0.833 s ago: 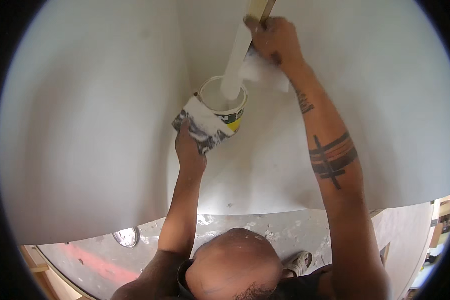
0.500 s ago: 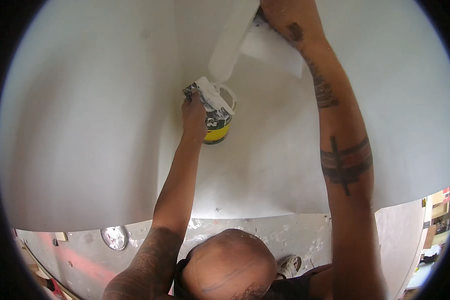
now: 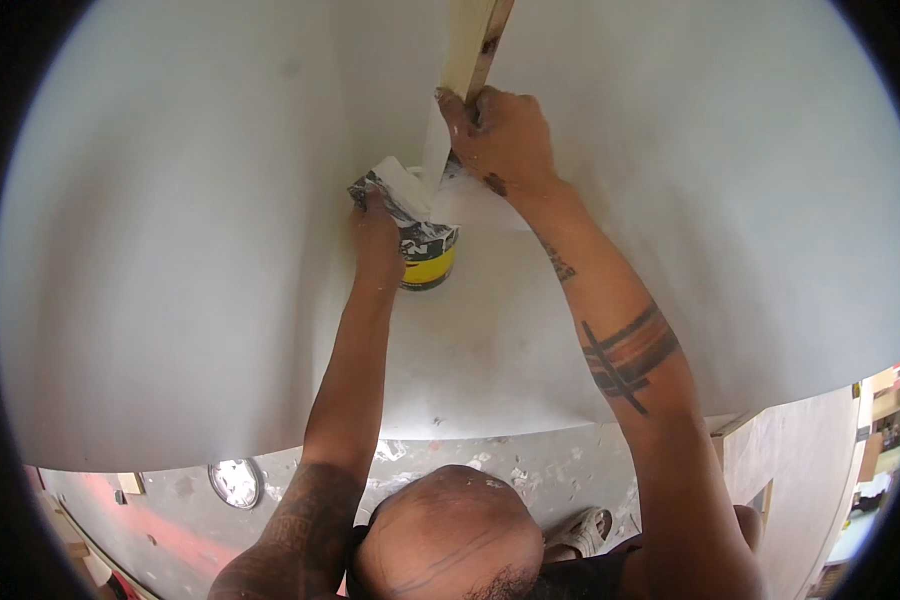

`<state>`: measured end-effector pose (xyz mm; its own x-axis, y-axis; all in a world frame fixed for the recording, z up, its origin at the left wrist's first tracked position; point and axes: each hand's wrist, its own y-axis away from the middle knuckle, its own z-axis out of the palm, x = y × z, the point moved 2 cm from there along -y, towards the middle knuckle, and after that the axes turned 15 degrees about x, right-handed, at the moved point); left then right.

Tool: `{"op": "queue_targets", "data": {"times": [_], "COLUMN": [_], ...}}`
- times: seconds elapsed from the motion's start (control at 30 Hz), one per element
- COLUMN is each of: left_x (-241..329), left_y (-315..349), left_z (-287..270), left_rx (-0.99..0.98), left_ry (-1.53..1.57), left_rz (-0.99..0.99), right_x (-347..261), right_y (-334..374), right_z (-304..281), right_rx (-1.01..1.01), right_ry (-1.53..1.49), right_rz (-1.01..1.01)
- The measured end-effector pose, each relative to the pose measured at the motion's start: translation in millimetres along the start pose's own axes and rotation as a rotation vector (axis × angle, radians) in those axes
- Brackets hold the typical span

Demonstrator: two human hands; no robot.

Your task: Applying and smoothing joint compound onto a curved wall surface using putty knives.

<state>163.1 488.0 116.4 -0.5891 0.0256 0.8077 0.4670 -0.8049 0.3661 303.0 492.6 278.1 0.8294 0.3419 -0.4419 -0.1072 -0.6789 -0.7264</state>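
Observation:
My left hand is closed around the side of a small black and yellow tub and a flat black spatula smeared with white paste, which slants across the tub's top. I cannot tell exactly how the fingers share the two. My right hand grips a wide scraper with a wooden strip along its back. The scraper's white lower end reaches down to the tub's mouth, beside or touching the spatula. Most of the tub's opening is hidden behind the tools.
A smooth whitish wall surface curves around both arms. Below it lies a grey floor with white splatters. A round, paste-smeared lid and a small wooden block rest there. Shelves with assorted items stand at the far right.
My right hand has come down and left with the scraper, bringing its end to the tub. The spatula in my left hand has tipped and shifted slightly left.

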Motion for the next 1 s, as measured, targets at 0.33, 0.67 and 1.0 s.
{"op": "queue_targets", "data": {"times": [0.33, 0.67, 1.0], "left_x": [30, 56, 43], "left_y": [1, 77, 101], "left_z": [-24, 17, 16], "left_rx": [-0.044, -0.541, -0.789], "left_ry": [-0.197, -0.462, -0.571], "left_rz": [0.375, 0.851, 1.344], "right_x": [90, 201, 70], "right_y": [29, 166, 160], "right_z": [48, 15, -2], "right_rx": [-0.836, -0.187, -0.032], "right_ry": [0.309, -0.871, -1.133], "right_rz": [0.388, 0.531, 0.67]}}
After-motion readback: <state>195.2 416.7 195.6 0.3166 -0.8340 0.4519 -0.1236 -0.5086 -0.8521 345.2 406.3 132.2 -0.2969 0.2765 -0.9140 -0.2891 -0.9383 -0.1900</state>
